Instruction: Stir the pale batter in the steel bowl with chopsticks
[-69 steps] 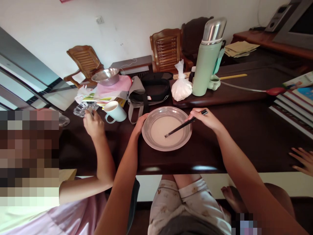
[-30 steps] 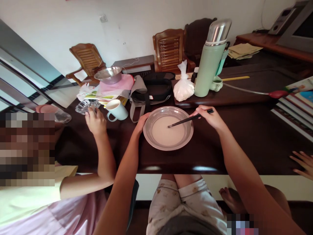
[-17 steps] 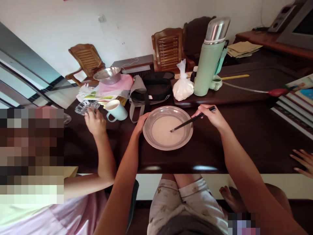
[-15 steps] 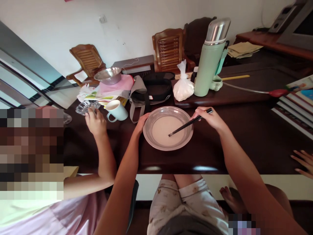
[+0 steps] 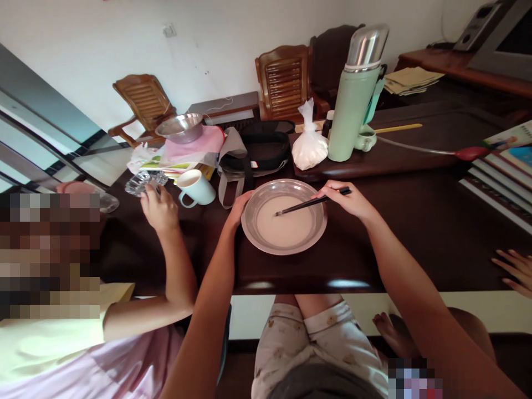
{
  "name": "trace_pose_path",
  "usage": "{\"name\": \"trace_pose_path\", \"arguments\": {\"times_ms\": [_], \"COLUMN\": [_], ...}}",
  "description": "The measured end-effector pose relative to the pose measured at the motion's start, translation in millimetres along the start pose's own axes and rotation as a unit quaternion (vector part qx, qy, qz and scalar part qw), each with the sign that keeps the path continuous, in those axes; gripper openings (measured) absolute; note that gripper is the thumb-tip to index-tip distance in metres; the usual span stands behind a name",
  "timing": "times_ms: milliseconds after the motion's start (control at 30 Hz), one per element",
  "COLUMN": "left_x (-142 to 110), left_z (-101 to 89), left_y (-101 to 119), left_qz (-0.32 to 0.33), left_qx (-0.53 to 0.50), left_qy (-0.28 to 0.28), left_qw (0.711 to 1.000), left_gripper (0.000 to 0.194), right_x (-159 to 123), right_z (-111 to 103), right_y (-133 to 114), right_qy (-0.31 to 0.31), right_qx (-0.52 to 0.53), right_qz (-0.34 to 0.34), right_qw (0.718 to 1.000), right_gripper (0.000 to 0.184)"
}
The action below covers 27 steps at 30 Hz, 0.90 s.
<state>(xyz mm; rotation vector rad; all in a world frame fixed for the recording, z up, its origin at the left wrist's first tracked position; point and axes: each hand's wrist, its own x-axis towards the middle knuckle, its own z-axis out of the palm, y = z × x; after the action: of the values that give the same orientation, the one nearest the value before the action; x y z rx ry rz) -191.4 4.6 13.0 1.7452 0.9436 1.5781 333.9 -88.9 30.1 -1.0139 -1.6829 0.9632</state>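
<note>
A shallow metal bowl [image 5: 284,250] stands on the dark table in front of me, with a pale, milky liquid [image 5: 286,230] in it. My left hand [image 5: 241,208] grips the bowl's left rim; its fingertips are partly hidden behind the edge. Held in my right hand [image 5: 343,198] are black chopsticks [image 5: 301,205], slanting over the right rim with their tips in the liquid. Behind the bowl sits a tied plastic bag of white powder [image 5: 310,149], beside a tall green thermos [image 5: 351,111].
Left of the bowl are a white mug [image 5: 198,189], a glass dish [image 5: 143,183] under another person's hand [image 5: 161,210], and a second metal bowl [image 5: 180,130]. A grey bag [image 5: 233,160] lies behind. Books [image 5: 502,194] and another person's hand [image 5: 515,271] are at the right.
My right hand has moved slightly left with the chopsticks, and their tips have swung left and away from me through the liquid. My left hand stays on the rim.
</note>
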Motion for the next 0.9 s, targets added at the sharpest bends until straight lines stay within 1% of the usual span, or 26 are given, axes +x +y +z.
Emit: {"name": "trace_pose_path", "arguments": {"times_ms": [67, 100, 133, 200, 267, 300, 333, 433, 467, 500, 600, 667, 733, 800, 833, 867, 900], "left_x": [0, -1, -1, -2, -2, -2, -2, -2, -2, -2, -3, -3, -3, -2, -2, -1, -1], "left_z": [1.3, 2.1, 3.0, 4.3, 4.8, 4.9, 4.8, 4.9, 5.5, 6.4, 10.0, 11.0, 10.0, 10.5, 13.7, 20.1, 30.7], "left_y": [0, 0, 0, 2, 4, 5, 6, 8, 9, 10, 11, 14, 19, 27, 31, 36, 39], "left_qz": [-0.008, -0.014, -0.021, -0.035, -0.048, -0.054, -0.057, -0.064, -0.065, -0.065, -0.072, -0.081, -0.083, -0.064, -0.055, -0.062, -0.083], "left_qx": [-0.030, -0.046, -0.059, -0.071, -0.067, -0.059, -0.046, -0.004, 0.006, 0.014, 0.021, 0.020, 0.017, -0.001, -0.016, -0.032, -0.041], "left_qy": [0.001, 0.003, 0.007, 0.020, 0.041, 0.051, 0.059, 0.067, 0.066, 0.063, 0.060, 0.067, 0.077, 0.085, 0.079, 0.054, 0.016], "left_qw": [1.000, 0.999, 0.998, 0.997, 0.996, 0.996, 0.996, 0.996, 0.996, 0.996, 0.995, 0.994, 0.993, 0.994, 0.995, 0.996, 0.996], "left_gripper": [0.041, 0.039, 0.037, 0.035, 0.037, 0.039, 0.042, 0.048, 0.050, 0.051, 0.053, 0.050, 0.046, 0.042, 0.042, 0.043, 0.047], "right_x": [0, 0, -1, -1, -1, -1, -1, 0, 0, -1, -1, -1, -1, -1, -1, -1, -1], "right_z": [-3, -5, -6, -5, -1, 0, 0, -4, -5, -6, -2, 1, 2, 0, 0, 1, 2], "right_y": [1, 1, 1, 0, 0, 0, 0, 2, 2, 1, -3, -4, -2, 1, 3, 3, 3], "right_qy": [0.053, 0.071, 0.075, 0.039, -0.011, -0.021, -0.014, 0.054, 0.067, 0.064, 0.004, -0.014, 0.008, 0.037, 0.039, 0.033, 0.018], "right_qx": [-0.004, 0.002, 0.011, 0.028, 0.028, 0.020, 0.010, -0.005, 0.001, 0.011, 0.033, 0.039, 0.065, 0.108, 0.127, 0.135, 0.133], "right_qz": [0.008, 0.017, 0.025, 0.030, 0.017, 0.007, -0.001, -0.004, 0.002, 0.008, 0.016, 0.016, 0.014, 0.011, 0.011, 0.013, 0.016], "right_qw": [0.999, 0.997, 0.997, 0.998, 0.999, 1.000, 1.000, 0.999, 0.998, 0.998, 0.999, 0.999, 0.998, 0.993, 0.991, 0.990, 0.991], "right_gripper": [0.037, 0.039, 0.041, 0.041, 0.038, 0.036, 0.035, 0.036, 0.037, 0.038, 0.036, 0.034, 0.032, 0.033, 0.034, 0.034, 0.034]}}
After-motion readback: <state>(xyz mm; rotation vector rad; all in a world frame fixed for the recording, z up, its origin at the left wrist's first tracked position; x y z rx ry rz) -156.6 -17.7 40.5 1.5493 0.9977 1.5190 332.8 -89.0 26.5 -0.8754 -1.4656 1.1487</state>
